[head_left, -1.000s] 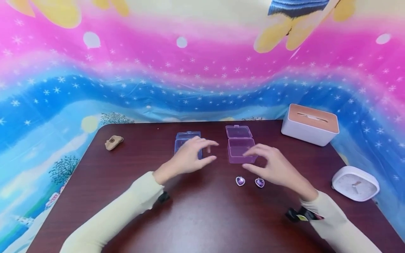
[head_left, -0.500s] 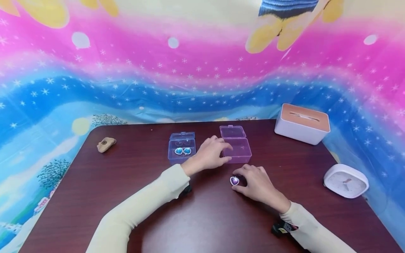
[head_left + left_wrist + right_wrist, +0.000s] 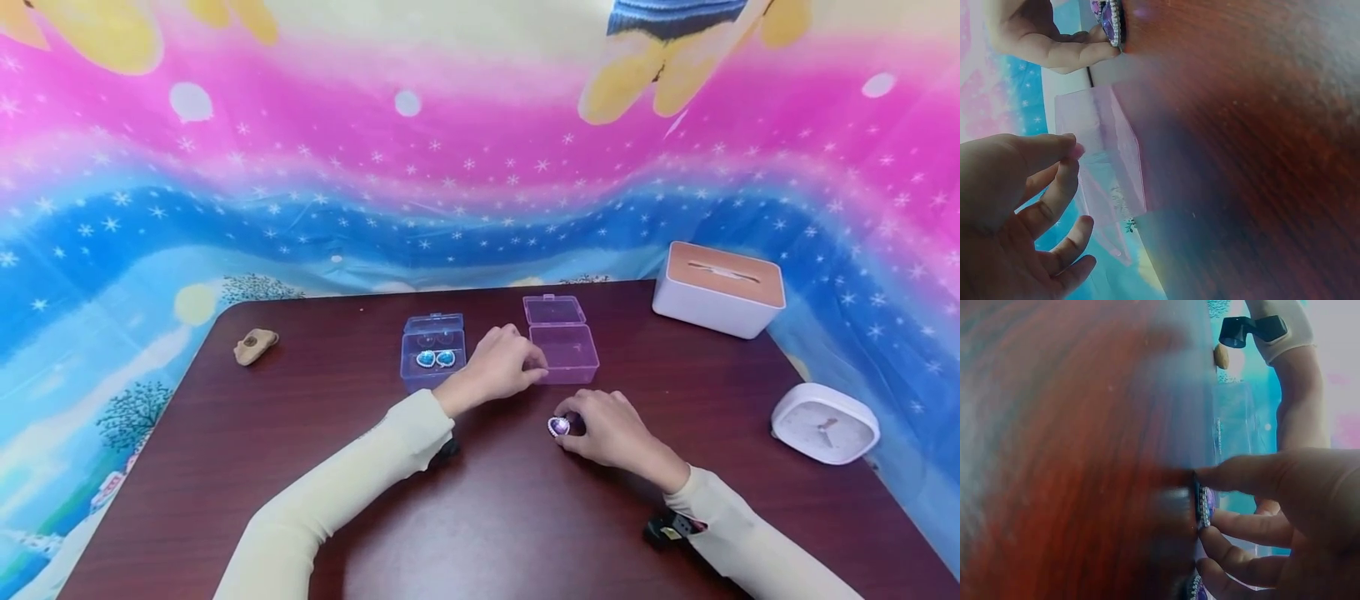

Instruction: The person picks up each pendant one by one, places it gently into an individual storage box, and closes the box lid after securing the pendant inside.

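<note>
A purple heart-shaped gem [image 3: 558, 427] with a beaded silver border lies on the table, and my right hand [image 3: 611, 429] pinches it between thumb and fingers. In the right wrist view a second purple gem [image 3: 1196, 589] shows below the fingertips; the hand hides it in the head view. My left hand [image 3: 498, 362] holds the left near corner of a pink see-through plastic box [image 3: 573, 371], its thumb and index finger meeting at the rim. The box's lid [image 3: 553, 309] is swung back. Beside the left wrist stands a blue see-through box [image 3: 420, 382], lid up, with two blue heart-shaped gems [image 3: 436, 358] inside.
At the back right is a white tissue box [image 3: 708, 310] with a wood-look top. In front of it, near the right edge, stands a white clock [image 3: 825, 425]. A small tan lump [image 3: 255, 345] lies at the far left. A printed cloth [image 3: 360, 183] hangs behind the table [image 3: 465, 517].
My left hand has moved right from over the blue box to the pink box and taken hold of it. My right hand has moved down-left and closed on one purple gem.
</note>
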Action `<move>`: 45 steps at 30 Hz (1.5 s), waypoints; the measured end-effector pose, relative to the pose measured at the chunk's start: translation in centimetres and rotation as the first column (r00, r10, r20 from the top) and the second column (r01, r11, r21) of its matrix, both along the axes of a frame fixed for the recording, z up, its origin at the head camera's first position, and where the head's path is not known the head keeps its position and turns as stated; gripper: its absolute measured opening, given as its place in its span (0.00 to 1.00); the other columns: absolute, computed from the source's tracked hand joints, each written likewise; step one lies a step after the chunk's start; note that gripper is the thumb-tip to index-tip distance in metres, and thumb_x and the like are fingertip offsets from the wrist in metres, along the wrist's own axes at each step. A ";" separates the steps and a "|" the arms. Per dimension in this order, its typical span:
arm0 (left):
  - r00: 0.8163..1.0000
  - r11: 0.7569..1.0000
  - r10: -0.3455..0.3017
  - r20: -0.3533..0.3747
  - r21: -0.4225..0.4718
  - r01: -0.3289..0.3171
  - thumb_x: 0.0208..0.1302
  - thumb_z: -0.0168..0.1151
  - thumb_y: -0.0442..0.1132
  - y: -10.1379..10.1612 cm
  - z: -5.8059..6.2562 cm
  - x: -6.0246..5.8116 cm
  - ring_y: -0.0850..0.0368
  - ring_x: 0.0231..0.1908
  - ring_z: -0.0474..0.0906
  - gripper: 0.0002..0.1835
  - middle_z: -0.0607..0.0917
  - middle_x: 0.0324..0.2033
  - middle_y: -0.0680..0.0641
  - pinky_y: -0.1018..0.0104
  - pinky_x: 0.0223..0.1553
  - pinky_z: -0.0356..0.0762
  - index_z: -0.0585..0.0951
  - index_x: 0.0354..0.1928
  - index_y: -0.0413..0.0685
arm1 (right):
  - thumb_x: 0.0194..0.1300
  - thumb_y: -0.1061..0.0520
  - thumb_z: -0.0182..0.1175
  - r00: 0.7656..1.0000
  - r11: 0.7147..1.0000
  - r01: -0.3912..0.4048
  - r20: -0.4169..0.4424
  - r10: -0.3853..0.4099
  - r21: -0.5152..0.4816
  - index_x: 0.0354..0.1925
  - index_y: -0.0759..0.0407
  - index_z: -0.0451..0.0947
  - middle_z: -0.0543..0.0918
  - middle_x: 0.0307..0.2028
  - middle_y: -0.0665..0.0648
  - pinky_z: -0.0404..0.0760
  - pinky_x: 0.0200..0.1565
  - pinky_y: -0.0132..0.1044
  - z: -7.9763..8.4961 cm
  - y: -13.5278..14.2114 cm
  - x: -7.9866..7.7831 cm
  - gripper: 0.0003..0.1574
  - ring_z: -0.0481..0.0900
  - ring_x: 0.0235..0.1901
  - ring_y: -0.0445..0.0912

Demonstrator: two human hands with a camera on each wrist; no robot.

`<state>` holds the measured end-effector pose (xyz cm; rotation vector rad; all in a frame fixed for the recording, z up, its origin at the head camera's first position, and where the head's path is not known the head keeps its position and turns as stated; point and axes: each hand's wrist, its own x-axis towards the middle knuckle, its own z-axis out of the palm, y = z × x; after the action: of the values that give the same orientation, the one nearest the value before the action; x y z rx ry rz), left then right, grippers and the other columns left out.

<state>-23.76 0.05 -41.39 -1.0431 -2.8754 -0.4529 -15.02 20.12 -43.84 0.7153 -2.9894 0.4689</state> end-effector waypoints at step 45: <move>0.999 0.999 -0.038 0.012 -0.038 0.039 0.68 0.67 0.52 -0.2 0.0 0.0 0.59 0.41 0.78 0.07 0.91 0.31 0.61 0.62 0.46 0.72 0.92 0.38 0.64 | 0.62 0.53 0.72 0.993 0.989 0.098 0.071 -0.090 -0.114 0.43 0.53 0.87 0.86 0.28 0.47 0.74 0.31 0.37 4.0 3.8 -3.8 0.11 0.76 0.26 0.39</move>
<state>-23.73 -0.14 -41.36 -1.1066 -2.8892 -0.4091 -18.86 23.90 -39.86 0.5570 -3.0073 0.6689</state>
